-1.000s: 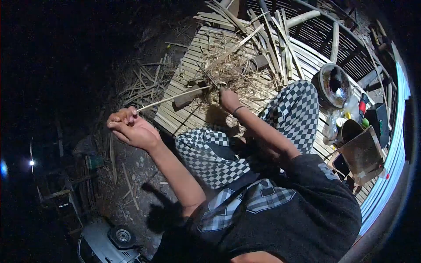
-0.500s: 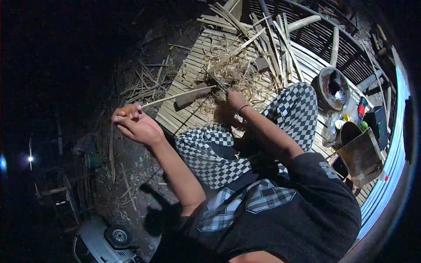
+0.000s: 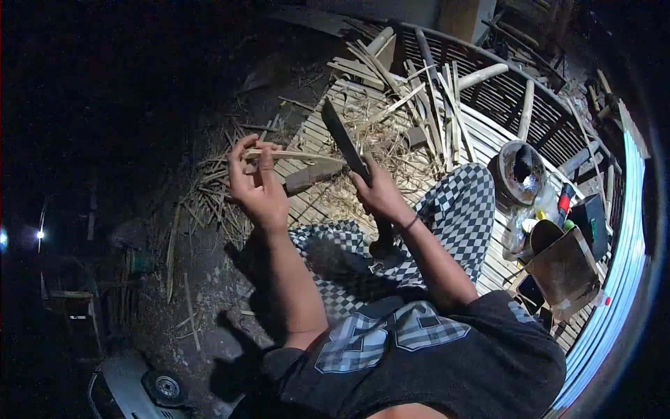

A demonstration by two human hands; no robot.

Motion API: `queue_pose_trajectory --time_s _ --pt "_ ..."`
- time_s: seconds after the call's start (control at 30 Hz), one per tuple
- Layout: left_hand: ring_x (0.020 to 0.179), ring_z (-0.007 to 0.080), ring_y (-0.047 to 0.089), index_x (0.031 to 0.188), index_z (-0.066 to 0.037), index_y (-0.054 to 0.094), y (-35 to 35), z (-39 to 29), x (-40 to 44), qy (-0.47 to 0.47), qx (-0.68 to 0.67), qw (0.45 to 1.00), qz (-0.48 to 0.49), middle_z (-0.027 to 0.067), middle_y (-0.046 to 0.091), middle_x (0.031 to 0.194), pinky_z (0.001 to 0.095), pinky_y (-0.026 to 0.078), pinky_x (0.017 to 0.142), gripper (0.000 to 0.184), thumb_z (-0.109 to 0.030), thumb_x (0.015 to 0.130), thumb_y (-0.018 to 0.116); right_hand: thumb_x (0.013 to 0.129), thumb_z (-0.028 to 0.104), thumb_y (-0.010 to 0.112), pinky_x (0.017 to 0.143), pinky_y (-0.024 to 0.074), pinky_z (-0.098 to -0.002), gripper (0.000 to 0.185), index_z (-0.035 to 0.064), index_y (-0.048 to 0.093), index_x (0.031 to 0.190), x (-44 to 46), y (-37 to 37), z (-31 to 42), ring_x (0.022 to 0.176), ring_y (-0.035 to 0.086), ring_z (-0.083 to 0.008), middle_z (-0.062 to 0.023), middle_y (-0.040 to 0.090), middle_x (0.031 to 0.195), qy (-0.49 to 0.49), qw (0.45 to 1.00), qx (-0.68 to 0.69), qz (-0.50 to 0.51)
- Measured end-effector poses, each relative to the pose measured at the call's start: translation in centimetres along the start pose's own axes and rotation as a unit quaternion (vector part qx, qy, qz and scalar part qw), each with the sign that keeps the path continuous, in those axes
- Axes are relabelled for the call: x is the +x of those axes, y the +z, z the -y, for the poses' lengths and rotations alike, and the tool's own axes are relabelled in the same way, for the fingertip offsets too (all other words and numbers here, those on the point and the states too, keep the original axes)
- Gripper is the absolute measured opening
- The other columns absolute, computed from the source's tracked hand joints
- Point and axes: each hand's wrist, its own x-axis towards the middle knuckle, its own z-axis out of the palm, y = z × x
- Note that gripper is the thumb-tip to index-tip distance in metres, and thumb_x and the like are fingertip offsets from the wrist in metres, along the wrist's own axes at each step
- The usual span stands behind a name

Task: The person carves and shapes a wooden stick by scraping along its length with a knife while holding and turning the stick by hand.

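Note:
My left hand (image 3: 259, 183) pinches one end of a thin pale bamboo strip (image 3: 300, 155), which runs rightward toward the knife. A long dark knife (image 3: 343, 138) is gripped in my right hand (image 3: 380, 192), its blade slanting up and to the left and its handle end low near my lap. The strip's far end lies close to the blade; whether they touch I cannot tell. Below the strip, a wooden block (image 3: 312, 177) rests on the slatted bamboo platform (image 3: 307, 209). Curly shavings (image 3: 356, 188) are heaped around the block and behind the knife.
Split bamboo pieces (image 3: 426, 105) lie at the platform's back. On the right are a round pot (image 3: 520, 172), plastic bags, an open cardboard box (image 3: 567, 269) and a phone (image 3: 530, 292). Bamboo scraps (image 3: 216, 188) cover the ground at left; a vehicle (image 3: 132, 387) stands lower left.
My left hand has moved right and up, closer to the block, with the strip. My right hand has lifted the knife out of the shavings, so its blade now shows. The view has shifted slightly.

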Motion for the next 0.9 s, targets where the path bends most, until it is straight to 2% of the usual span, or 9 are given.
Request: queue_pose_trajectory --time_s 0.07,0.13,0.27,0.3,0.33,0.37,0.4,0.47,0.9 --pt "0.087 0.0146 0.063 0.108 -0.001 0.058 0.4 -0.9 -0.5 0.003 -0.022 1.0 0.0 0.0074 0.066 0.093 0.0279 0.05 0.083 0.014 -0.005 0.095 0.061 0.091 0.018 0.061 0.069 0.0503 -0.0467 0.041 -0.0006 0.049 0.126 0.1 -2.0 4.9 0.076 0.066 -0.0395 -0.0246 0.066 0.084 0.008 0.999 0.045 0.008" --pt "0.086 0.0128 0.062 0.099 0.001 0.062 0.2 -0.1 -1.2 0.016 0.065 0.996 0.061 0.0062 0.067 0.093 0.0273 0.05 0.081 0.009 -0.006 0.093 0.063 0.09 0.012 0.06 0.071 0.05 -0.0511 0.043 0.0002 0.046 0.128 -0.3 -4.0 9.5 0.083 0.065 -0.0444 -0.0281 0.065 0.087 0.019 0.996 0.09 0.017" --pt "0.085 0.0118 0.061 0.094 0.0 0.068 1.0 2.2 -3.2 0.001 -0.027 0.996 0.08 0.0043 0.067 0.091 0.0243 0.048 0.077 0.005 -0.003 0.09 0.066 0.089 0.01 0.059 0.063 0.05 -0.0489 0.047 0.0048 0.045 0.133 -1.0 -6.1 13.7 0.067 0.064 -0.0434 -0.0228 0.064 0.074 -0.087 0.992 0.092 0.014" --pt "0.084 0.013 0.062 0.096 0.0 0.069 0.8 0.6 -3.8 -0.052 0.035 0.996 0.071 0.0041 0.069 0.092 0.0271 0.05 0.077 0.008 0.0 0.09 0.064 0.089 0.007 0.059 0.061 0.0496 -0.0427 0.041 0.0036 0.05 0.129 -1.4 -6.7 14.7 0.065 0.065 -0.0385 -0.0216 0.063 0.074 -0.078 0.992 0.099 0.03" --pt "0.084 0.0149 0.064 0.097 0.002 0.068 1.1 2.1 -4.5 -0.013 -0.06 0.998 0.034 0.0069 0.069 0.092 0.0289 0.051 0.077 0.01 -0.003 0.09 0.063 0.089 0.004 0.058 0.059 0.0492 -0.0364 0.036 0.0024 0.054 0.124 -1.7 -6.9 15.3 0.064 0.065 -0.0337 -0.0204 0.062 0.073 -0.068 0.991 0.107 0.047" --pt "0.085 0.0163 0.065 0.098 0.003 0.067 0.8 1.2 -4.7 0.032 0.034 0.998 0.052 0.0084 0.069 0.092 0.0296 0.051 0.077 0.011 -0.005 0.09 0.063 0.085 0.007 0.059 0.06 0.0502 -0.0472 0.05 0.0056 0.046 0.134 -1.7 -6.7 15.3 0.064 0.063 -0.042 -0.0241 0.062 0.072 -0.081 0.992 0.073 0.057" --pt "0.086 0.0177 0.066 0.098 0.003 0.067 0.6 -0.1 -4.8 0.077 0.128 0.986 0.071 0.01 0.069 0.091 0.0303 0.052 0.077 0.013 -0.007 0.09 0.063 0.085 0.007 0.059 0.06 0.0502 -0.0472 0.05 0.0056 0.046 0.134 -1.8 -6.5 15.3 0.064 0.063 -0.042 -0.0241 0.062 0.072 -0.08 0.992 0.072 0.058" --pt "0.087 0.0205 0.068 0.098 0.003 0.065 0.3 -0.1 -4.2 0.038 0.091 0.986 0.132 0.0121 0.069 0.094 0.0307 0.052 0.077 0.015 -0.008 0.088 0.063 0.082 0.005 0.06 0.061 0.0498 -0.0481 0.053 0.0057 0.045 0.134 -1.9 -6.3 15.3 0.066 0.063 -0.0426 -0.0244 0.062 0.074 -0.114 0.991 0.054 0.052" --pt "0.087 0.0216 0.068 0.098 0.002 0.065 0.3 0.8 -4.7 0.053 0.051 0.984 0.161 0.0119 0.069 0.096 0.0313 0.052 0.077 0.014 -0.007 0.088 0.062 0.07 0.0 0.067 0.064 0.0489 -0.0495 0.07 0.009 0.043 0.135 -1.8 -7.1 16.3 0.073 0.062 -0.0437 -0.0229 0.063 0.077 -0.113 0.989 0.052 0.085"
